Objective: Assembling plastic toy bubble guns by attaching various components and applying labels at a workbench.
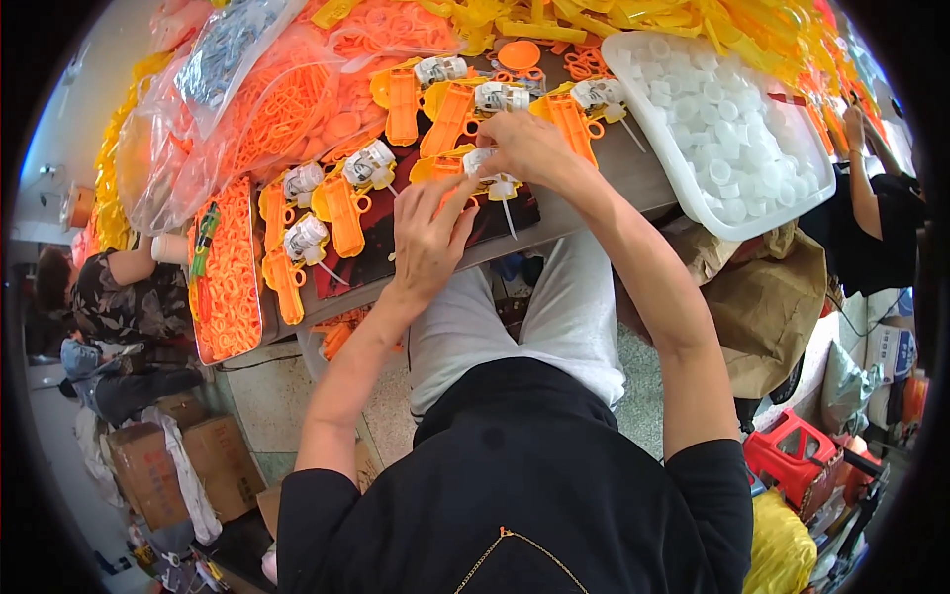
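Note:
At the table's near edge, both hands meet over a half-built orange-and-yellow toy gun [504, 188] with a white cylinder and a thin pale strip hanging down. My left hand [427, 238] is closed on its orange side, fingers laid across it and thumb below. From the right, my right hand [532, 148] pinches at the cylinder's top; whatever small part its fingertips hold is hidden. Similar toy guns lie behind in a row, including one beside my right wrist [574, 127]. Several more lie left of my left hand, such as this toy gun [341, 213].
A white tub [705, 216] of translucent caps stands at right. Left is a tray of small orange rings [236, 327] with a screwdriver-like tool [205, 243] on it. Bags of orange parts [287, 119] and yellow pieces [712, 25] fill the back. Other people work on both sides.

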`<act>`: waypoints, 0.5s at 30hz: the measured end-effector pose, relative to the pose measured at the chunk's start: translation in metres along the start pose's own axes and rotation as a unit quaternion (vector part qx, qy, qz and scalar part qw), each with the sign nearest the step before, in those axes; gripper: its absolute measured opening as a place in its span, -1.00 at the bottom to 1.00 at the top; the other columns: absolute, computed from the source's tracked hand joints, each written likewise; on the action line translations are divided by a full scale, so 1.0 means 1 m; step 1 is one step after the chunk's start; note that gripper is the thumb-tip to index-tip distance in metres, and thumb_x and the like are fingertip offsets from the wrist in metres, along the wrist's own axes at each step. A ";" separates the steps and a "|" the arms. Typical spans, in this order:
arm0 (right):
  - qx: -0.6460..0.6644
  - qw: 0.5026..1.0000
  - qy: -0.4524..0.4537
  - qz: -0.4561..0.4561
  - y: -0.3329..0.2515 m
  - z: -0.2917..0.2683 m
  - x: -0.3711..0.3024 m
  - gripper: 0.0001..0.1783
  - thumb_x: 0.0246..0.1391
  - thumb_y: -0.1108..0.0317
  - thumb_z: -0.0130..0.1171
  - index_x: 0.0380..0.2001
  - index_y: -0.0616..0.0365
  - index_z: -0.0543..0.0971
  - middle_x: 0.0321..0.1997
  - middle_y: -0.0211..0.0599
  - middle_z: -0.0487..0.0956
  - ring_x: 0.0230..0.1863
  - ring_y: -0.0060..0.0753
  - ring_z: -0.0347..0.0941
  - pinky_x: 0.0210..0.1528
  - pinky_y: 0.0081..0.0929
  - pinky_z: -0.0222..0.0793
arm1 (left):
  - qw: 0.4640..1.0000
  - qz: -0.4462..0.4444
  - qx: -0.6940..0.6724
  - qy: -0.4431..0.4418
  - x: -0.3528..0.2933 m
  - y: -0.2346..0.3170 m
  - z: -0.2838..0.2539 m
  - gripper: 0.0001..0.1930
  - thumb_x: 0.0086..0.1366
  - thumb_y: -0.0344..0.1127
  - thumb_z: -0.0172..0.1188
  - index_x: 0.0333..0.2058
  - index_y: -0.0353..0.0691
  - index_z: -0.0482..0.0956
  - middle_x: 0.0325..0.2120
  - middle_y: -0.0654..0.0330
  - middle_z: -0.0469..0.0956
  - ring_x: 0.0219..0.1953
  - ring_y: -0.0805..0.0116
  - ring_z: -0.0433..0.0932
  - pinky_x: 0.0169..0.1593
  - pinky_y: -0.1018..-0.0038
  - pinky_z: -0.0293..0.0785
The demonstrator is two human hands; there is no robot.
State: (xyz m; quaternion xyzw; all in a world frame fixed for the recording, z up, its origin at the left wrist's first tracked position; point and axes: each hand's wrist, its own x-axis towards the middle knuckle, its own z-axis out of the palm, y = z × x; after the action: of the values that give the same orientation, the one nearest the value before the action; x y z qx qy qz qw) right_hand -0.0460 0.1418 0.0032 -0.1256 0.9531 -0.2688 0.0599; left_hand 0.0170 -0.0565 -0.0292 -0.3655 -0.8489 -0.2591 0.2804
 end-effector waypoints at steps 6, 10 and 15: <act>0.025 0.999 0.035 -0.026 0.002 0.002 -0.004 -0.51 -0.22 0.14 0.54 -0.18 0.09 0.67 -0.11 -0.12 0.67 0.07 0.03 0.55 0.03 -0.01 0.46 | 0.992 0.047 0.066 -0.091 0.004 -0.011 -0.003 -0.61 0.13 -0.41 0.37 -0.02 -0.15 0.63 -0.06 0.19 0.53 -0.04 0.16 0.52 0.05 0.23 0.39; 0.049 0.998 0.029 -0.018 0.007 0.002 -0.007 -0.51 -0.17 0.19 0.49 -0.12 0.11 0.65 0.03 -0.08 0.62 0.16 0.03 0.48 0.11 -0.11 0.43 | 0.983 0.050 0.105 -0.140 0.014 -0.007 -0.005 -0.61 0.11 -0.41 0.36 -0.03 -0.13 0.64 -0.04 0.19 0.51 -0.03 0.16 0.52 0.09 0.23 0.38; 0.247 0.965 0.054 -0.075 0.026 0.008 -0.045 -0.25 -0.02 0.32 0.41 0.28 0.18 0.42 0.28 0.07 0.45 0.33 0.06 0.35 0.34 -0.18 0.30 | 0.994 0.014 -0.017 -0.108 0.020 -0.025 -0.017 -0.63 0.15 -0.43 0.34 -0.02 -0.14 0.65 -0.02 0.20 0.54 0.02 0.16 0.52 0.16 0.23 0.37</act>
State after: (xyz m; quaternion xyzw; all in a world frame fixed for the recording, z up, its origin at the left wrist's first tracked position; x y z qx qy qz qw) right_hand -0.0068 0.1713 -0.0156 -0.1630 0.8466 -0.5063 0.0170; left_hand -0.0087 -0.0732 -0.0097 -0.4080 -0.8644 -0.2286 0.1845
